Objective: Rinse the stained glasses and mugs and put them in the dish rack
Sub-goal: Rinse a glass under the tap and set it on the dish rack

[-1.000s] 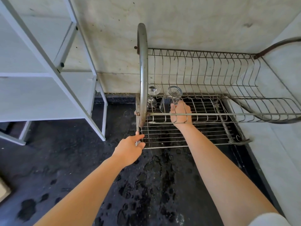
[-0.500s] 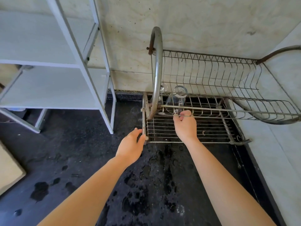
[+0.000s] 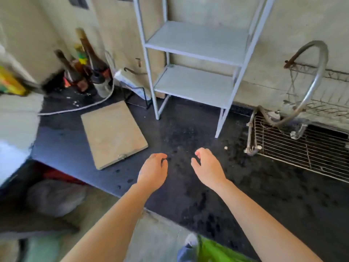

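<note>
Now | left hand (image 3: 153, 172) empty, fingers curled loosely | right hand (image 3: 207, 168) empty, fingers apart | dish rack (image 3: 302, 146) right

Nothing here can be read. The bottles (image 3: 83, 67) far off to the upper left of the left hand (image 3: 153, 172) carry coloured labels, and the white packet (image 3: 128, 82) beside them bears print, all too blurred to make out.
</note>
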`<state>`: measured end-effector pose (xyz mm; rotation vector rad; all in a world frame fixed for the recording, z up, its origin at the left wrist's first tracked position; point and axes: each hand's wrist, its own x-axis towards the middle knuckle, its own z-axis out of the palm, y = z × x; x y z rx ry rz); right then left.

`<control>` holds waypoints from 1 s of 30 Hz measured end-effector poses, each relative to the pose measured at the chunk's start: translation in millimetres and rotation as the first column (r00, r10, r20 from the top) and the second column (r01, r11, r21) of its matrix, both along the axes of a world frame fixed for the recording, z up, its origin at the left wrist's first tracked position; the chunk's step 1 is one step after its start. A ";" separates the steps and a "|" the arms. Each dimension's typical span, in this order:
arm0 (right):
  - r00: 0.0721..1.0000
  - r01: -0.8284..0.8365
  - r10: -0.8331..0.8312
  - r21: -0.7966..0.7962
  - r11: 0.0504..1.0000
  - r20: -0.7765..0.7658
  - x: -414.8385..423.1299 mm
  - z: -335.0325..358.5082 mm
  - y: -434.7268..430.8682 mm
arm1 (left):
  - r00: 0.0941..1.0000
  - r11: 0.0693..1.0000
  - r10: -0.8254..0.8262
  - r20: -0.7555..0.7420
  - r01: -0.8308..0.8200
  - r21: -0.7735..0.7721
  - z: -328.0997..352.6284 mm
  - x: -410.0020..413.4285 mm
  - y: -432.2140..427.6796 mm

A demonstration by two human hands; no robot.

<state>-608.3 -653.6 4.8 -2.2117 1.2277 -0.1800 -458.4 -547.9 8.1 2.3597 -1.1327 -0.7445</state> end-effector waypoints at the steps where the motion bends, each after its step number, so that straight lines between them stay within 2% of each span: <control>1: 0.997 -0.068 0.068 -0.003 0.998 -0.030 19.0 -0.6 20.6 | 0.999 1.000 0.026 0.023 -0.027 0.008 -0.6 16.1 26.7; 6: 0.938 -0.323 0.316 -0.029 0.946 -0.140 108.8 0.8 127.7 | 0.986 0.989 0.129 0.103 -0.135 0.052 0.8 87.3 161.6; 10: 0.843 -0.497 0.464 -0.065 0.865 -0.272 180.3 -1.9 207.4 | 0.954 0.961 0.257 0.155 -0.269 0.066 1.9 137.5 260.1; 16: 0.726 -0.671 0.614 -0.120 0.732 -0.310 280.9 7.3 310.7 | 0.884 0.889 0.421 0.205 -0.446 0.100 5.7 205.8 381.9; 23: 0.620 -0.780 0.723 -0.135 0.611 -0.307 390.6 22.2 391.3 | 0.770 0.784 0.598 0.225 -0.619 0.035 7.0 287.6 467.7; 30: 0.564 -0.826 0.806 -0.115 0.552 -0.182 501.9 28.0 446.6 | 0.726 0.734 0.664 0.181 -0.678 0.026 -3.6 384.2 504.6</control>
